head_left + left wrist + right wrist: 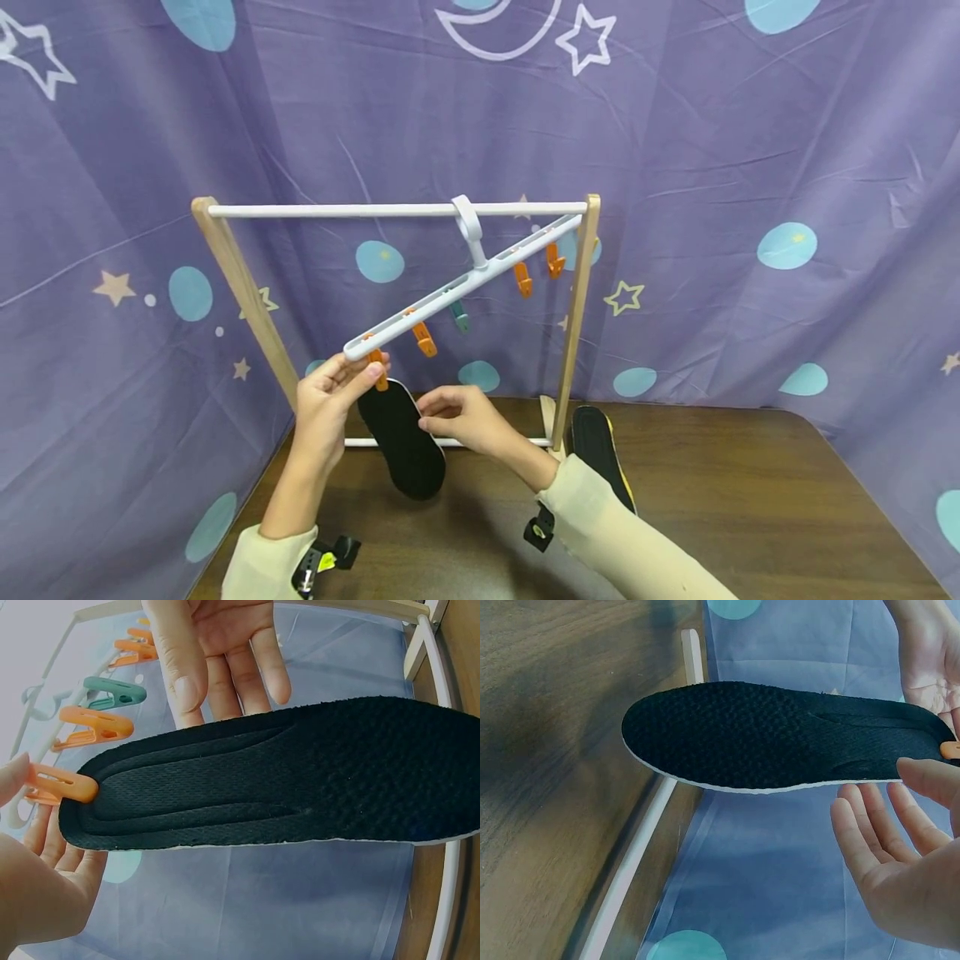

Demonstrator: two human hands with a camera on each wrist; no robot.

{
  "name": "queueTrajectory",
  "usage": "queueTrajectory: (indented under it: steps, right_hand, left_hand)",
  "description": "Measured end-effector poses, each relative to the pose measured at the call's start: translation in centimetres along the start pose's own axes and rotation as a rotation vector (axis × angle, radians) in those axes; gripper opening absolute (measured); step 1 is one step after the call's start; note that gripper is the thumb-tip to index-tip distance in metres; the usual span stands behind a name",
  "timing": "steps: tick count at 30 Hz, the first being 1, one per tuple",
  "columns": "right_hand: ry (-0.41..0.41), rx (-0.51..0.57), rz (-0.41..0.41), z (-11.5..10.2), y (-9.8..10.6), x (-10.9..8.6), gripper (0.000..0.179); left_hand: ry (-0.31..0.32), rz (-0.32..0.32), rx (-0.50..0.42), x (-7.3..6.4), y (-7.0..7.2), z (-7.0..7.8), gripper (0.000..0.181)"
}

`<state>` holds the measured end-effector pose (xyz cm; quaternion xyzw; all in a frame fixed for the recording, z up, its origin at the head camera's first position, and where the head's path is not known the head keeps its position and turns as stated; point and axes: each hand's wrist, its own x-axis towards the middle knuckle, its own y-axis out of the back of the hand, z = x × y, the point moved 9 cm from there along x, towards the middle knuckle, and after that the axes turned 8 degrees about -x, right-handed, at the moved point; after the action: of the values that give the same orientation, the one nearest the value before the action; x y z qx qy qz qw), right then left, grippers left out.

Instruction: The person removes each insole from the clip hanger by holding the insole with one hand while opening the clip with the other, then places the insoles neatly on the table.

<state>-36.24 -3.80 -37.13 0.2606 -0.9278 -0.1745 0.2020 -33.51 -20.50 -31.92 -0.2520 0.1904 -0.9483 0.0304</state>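
Note:
A black insole [225, 772] with a pale edge hangs slanting below the left end of a white hanger [427, 304]. An orange clip [64, 784] at that end bites the insole's narrow heel end. My left hand [326, 400] pinches this clip, thumb in front and fingers behind. Beside the insole's right edge is my right hand [468, 421], its fingers loosely bent and spread. Its thumb tip lies by the edge in the right wrist view; I cannot tell whether it touches. Other orange clips [423, 339] and a green clip [459, 317] hang along the hanger.
The hanger hooks over the white top bar [330, 211] of a wooden-sided rack [573, 333], tilted with its left end low. A second black insole [596, 450] with a yellow edge lies on the brown table [750, 500] right of the rack. Behind stands a purple curtain [712, 150].

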Motion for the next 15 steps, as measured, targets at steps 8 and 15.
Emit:
queueTrajectory:
  steps: [8, 15]
  right_hand:
    - [0.012, -0.011, 0.011, 0.07, -0.21, 0.29, 0.02]
    - [0.009, -0.014, 0.022, 0.3, -0.28, 0.41, 0.019]
  left_hand:
    - [0.009, 0.012, 0.005, 0.19, 0.13, -0.15, 0.016]
    - [0.029, 0.032, 0.01, 0.33, 0.25, -0.25, 0.017]
